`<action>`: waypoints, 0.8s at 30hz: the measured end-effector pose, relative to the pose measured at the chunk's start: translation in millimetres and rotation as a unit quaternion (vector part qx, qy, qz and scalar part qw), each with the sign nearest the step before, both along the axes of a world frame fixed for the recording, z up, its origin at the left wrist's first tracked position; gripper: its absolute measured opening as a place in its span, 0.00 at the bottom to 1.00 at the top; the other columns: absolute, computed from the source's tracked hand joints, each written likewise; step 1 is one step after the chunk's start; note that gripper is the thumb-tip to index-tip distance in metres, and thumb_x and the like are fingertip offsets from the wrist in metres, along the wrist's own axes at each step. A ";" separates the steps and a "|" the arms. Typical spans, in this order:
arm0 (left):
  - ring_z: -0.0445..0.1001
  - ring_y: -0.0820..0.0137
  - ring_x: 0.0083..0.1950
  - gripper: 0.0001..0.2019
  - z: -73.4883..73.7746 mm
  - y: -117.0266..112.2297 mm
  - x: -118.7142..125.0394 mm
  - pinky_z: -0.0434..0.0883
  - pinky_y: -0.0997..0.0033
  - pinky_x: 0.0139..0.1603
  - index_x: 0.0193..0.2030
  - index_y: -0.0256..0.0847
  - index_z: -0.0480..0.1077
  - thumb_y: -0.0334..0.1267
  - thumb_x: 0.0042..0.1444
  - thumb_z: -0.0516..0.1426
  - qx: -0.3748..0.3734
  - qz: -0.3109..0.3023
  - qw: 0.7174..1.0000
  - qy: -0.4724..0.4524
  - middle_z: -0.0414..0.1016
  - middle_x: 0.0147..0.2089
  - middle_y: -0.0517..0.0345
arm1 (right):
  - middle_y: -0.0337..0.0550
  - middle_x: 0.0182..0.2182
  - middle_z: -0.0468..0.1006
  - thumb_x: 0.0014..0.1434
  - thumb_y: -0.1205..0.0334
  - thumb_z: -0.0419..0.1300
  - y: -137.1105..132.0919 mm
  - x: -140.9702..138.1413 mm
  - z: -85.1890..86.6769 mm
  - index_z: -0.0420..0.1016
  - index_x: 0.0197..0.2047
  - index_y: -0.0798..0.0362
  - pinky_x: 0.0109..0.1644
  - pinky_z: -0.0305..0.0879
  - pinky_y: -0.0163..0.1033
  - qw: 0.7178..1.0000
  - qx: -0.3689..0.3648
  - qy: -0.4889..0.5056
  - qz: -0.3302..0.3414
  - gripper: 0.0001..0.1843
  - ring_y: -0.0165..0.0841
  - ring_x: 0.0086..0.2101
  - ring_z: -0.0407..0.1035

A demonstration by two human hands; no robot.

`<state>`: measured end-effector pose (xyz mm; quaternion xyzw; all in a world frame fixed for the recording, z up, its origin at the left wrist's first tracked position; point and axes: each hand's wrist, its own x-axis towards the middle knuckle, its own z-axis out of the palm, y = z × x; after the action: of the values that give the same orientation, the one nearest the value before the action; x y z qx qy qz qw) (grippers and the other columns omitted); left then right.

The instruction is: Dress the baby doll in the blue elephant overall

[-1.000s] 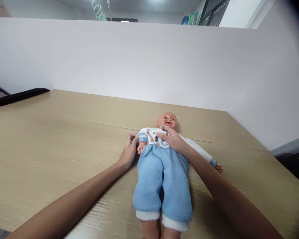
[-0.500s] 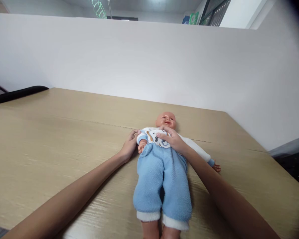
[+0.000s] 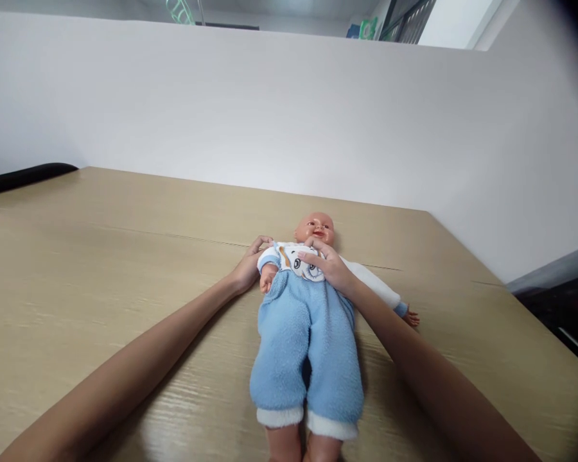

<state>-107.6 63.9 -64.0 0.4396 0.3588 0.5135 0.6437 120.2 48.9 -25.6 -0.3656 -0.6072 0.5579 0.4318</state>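
Observation:
A baby doll [image 3: 319,227] lies on its back, its head toward the far side and its legs toward me. It wears a fleecy blue and white outfit [image 3: 289,333] with an animal face on the bib. My left hand [image 3: 251,266] is at the doll's shoulder on the left, fingers curled against the white sleeve with its blue cuff; that sleeve is bunched up and the doll's small hand pokes out. Across the chest lies my right hand [image 3: 328,263], its thumb on the bib and its bent fingers at the collar. The doll's other arm stretches out to the right, beyond my forearm.
The doll rests on a wooden tabletop [image 3: 139,276] with thin seams. A white partition wall [image 3: 250,115] rises behind it. At the left edge is a black chair part [image 3: 33,176]; another dark object [image 3: 563,301] stands off the right edge.
The view has shifted slightly, so everything sits a little further left and up. My left fingers have moved slightly up along the doll's shoulder; my right hand stays on the chest.

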 end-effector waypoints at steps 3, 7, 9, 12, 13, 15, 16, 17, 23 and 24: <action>0.72 0.73 0.28 0.23 4.0 3.4 1.8 0.68 0.76 0.29 0.43 0.46 0.67 0.41 0.41 0.72 0.004 -0.006 1.000 0.005 0.77 0.32 0.67 | 0.31 0.28 0.73 0.53 0.44 0.79 -0.4 1.2 0.9 0.71 0.35 0.47 0.34 0.59 0.36 1.000 0.006 0.002 -0.002 0.24 0.30 0.29 0.65; 0.70 0.74 0.28 0.22 9.0 2.7 2.8 0.66 0.78 0.28 0.42 0.45 0.69 0.40 0.42 0.72 0.015 -0.006 1.000 0.010 0.75 0.31 0.68 | 0.30 0.25 0.73 0.51 0.40 0.79 -2.5 0.1 3.6 0.70 0.33 0.47 0.32 0.59 0.36 0.999 -0.018 0.033 -0.003 0.26 0.30 0.26 0.65; 0.70 0.74 0.27 0.22 9.0 4.2 3.6 0.66 0.78 0.28 0.42 0.45 0.69 0.40 0.43 0.72 0.018 -0.006 1.000 0.012 0.74 0.30 0.68 | 0.31 0.25 0.74 0.49 0.41 0.80 -1.9 -0.3 3.0 0.70 0.33 0.47 0.32 0.60 0.37 0.998 -0.041 0.054 -0.013 0.27 0.31 0.26 0.66; 0.71 0.73 0.28 0.22 6.7 9.5 4.5 0.66 0.76 0.29 0.42 0.45 0.70 0.40 0.44 0.73 0.015 -0.010 1.000 0.013 0.74 0.30 0.67 | 0.32 0.28 0.77 0.48 0.42 0.80 1.6 0.5 -0.8 0.70 0.33 0.47 0.35 0.63 0.36 0.995 -0.057 0.076 -0.027 0.27 0.31 0.28 0.69; 0.72 0.72 0.29 0.21 5.9 11.5 4.5 0.68 0.76 0.30 0.42 0.45 0.70 0.41 0.44 0.73 0.012 -0.012 1.000 0.014 0.74 0.31 0.66 | 0.33 0.29 0.77 0.48 0.42 0.80 3.0 1.1 -2.2 0.69 0.33 0.47 0.36 0.63 0.36 0.995 -0.059 0.081 -0.029 0.27 0.31 0.29 0.69; 0.75 0.70 0.33 0.20 5.0 14.4 3.5 0.71 0.74 0.34 0.41 0.44 0.71 0.40 0.45 0.72 0.006 -0.016 1.000 0.016 0.76 0.34 0.63 | 0.33 0.29 0.78 0.48 0.42 0.79 4.9 2.3 -3.9 0.69 0.33 0.47 0.36 0.63 0.36 0.994 -0.061 0.088 -0.029 0.27 0.31 0.29 0.69; 0.76 0.69 0.35 0.19 5.0 15.2 2.6 0.72 0.73 0.36 0.41 0.43 0.72 0.40 0.45 0.72 0.003 -0.018 1.000 0.017 0.78 0.36 0.62 | 0.32 0.28 0.77 0.48 0.42 0.79 5.3 2.8 -4.0 0.69 0.32 0.47 0.35 0.62 0.36 0.994 -0.062 0.090 -0.029 0.27 0.30 0.28 0.68; 0.77 0.69 0.37 0.19 5.0 15.6 1.5 0.74 0.72 0.39 0.41 0.43 0.72 0.39 0.45 0.72 0.001 -0.020 1.000 0.018 0.79 0.38 0.61 | 0.32 0.27 0.77 0.48 0.42 0.80 5.3 3.2 -3.5 0.68 0.32 0.47 0.34 0.61 0.36 0.993 -0.062 0.092 -0.028 0.27 0.30 0.27 0.67; 0.77 0.68 0.38 0.13 3.3 19.7 -2.4 0.75 0.71 0.41 0.40 0.41 0.75 0.40 0.53 0.72 -0.009 -0.032 0.999 0.025 0.79 0.38 0.58 | 0.30 0.25 0.75 0.48 0.42 0.80 2.6 3.5 0.0 0.67 0.32 0.46 0.33 0.61 0.36 0.993 -0.061 0.091 -0.033 0.28 0.30 0.27 0.66; 0.78 0.68 0.38 0.12 2.9 21.6 -1.9 0.76 0.70 0.42 0.41 0.40 0.76 0.40 0.57 0.71 -0.007 -0.031 0.999 0.025 0.80 0.39 0.58 | 0.30 0.26 0.75 0.48 0.42 0.80 2.6 3.5 -0.8 0.67 0.32 0.46 0.34 0.62 0.37 0.993 -0.062 0.090 -0.034 0.28 0.30 0.27 0.67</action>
<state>-109.5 85.5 -61.1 0.4583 0.3649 0.4796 0.6533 123.7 51.6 -26.4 -0.3599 -0.5174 0.6100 0.4803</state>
